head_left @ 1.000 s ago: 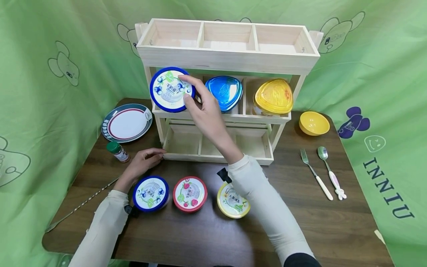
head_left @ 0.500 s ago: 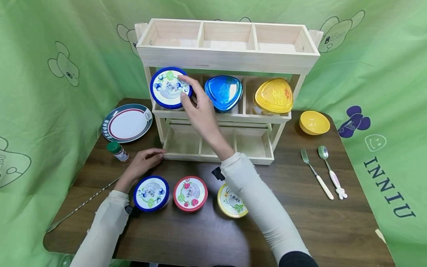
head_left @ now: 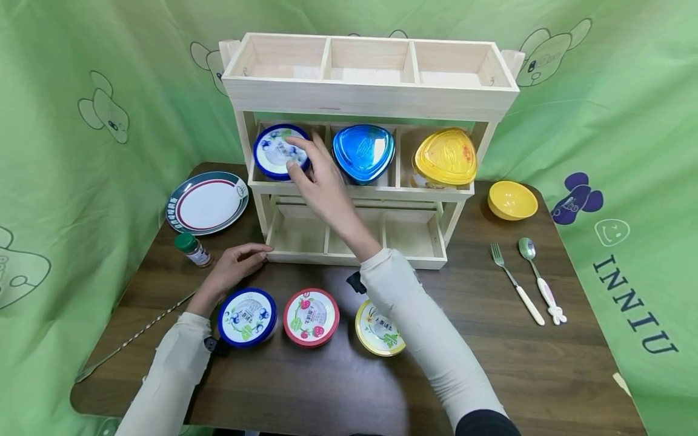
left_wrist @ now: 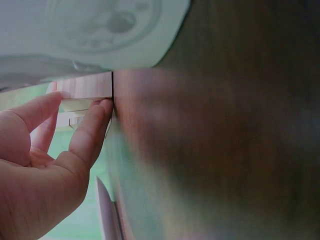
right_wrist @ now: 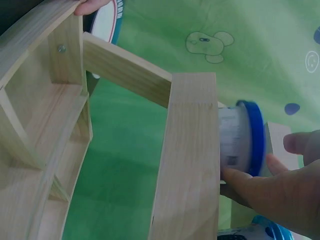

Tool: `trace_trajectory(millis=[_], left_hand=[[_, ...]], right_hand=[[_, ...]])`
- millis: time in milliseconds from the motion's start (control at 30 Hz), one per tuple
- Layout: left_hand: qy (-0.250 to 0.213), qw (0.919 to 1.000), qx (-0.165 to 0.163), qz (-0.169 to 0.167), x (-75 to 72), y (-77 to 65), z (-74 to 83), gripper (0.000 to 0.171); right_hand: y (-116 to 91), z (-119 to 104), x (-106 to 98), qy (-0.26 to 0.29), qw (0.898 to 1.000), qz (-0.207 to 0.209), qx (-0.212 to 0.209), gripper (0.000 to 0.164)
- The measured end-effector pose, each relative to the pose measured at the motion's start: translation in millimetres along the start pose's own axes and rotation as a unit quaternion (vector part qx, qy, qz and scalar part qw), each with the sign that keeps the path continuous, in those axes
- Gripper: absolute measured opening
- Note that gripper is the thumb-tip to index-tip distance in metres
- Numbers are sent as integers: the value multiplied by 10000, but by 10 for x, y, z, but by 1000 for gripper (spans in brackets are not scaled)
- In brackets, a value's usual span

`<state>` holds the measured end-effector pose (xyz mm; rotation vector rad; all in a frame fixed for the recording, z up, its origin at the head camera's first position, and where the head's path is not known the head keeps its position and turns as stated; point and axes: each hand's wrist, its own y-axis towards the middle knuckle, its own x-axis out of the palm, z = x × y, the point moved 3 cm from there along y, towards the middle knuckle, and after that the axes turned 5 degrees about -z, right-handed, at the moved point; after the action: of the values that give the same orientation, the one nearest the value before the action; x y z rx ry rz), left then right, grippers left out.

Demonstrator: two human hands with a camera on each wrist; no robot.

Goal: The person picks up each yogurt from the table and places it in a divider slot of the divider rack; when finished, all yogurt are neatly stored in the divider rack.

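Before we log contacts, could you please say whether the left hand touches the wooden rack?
Touching: the left wrist view shows the left hand, fingertips meeting an edge of the wooden rack.

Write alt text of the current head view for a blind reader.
A person's right hand is over a blue-rimmed tub at the left of a wooden rack's middle shelf, beside a blue-lidded container and a yellow-lidded one. The left hand touches the lower tray; three more round tubs stand on the table.

White-handled fork beside spoon
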<state>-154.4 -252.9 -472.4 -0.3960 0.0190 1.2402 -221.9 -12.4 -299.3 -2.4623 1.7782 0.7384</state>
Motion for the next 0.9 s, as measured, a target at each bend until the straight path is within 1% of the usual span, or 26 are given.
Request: trace_trajectory(millis=[100, 300, 467, 567, 733, 800, 900], left_hand=[[20, 10000, 50, 12, -1, -5, 1, 41], [165, 9998, 100, 19, -4, -8, 9, 41], [255, 9996, 122, 28, -14, -3, 13, 41], [258, 9996, 78, 43, -17, -2, 10, 41], [285, 9996, -1, 34, -11, 7, -3, 41], [261, 9997, -18, 24, -9, 12, -6, 41], [267, 9996, -48, 41, -11, 10, -8, 41]], right_hand=[[-24, -21, 1, -202, 9998, -19, -20, 48], [-81, -83, -45, -253, 9996, 68, -124, 47], [-174, -170, -166, -411, 9980, 65, -474, 46], [-259, -225, -284, -206, 9972, 79, -711, 44], [-467, -312, -563, 464, 9937, 280, -984, 40], [-553, -344, -693, 592, 9913, 415, -1099, 39], [-670, -371, -878, 622, 9881, 649, -1246, 39]])
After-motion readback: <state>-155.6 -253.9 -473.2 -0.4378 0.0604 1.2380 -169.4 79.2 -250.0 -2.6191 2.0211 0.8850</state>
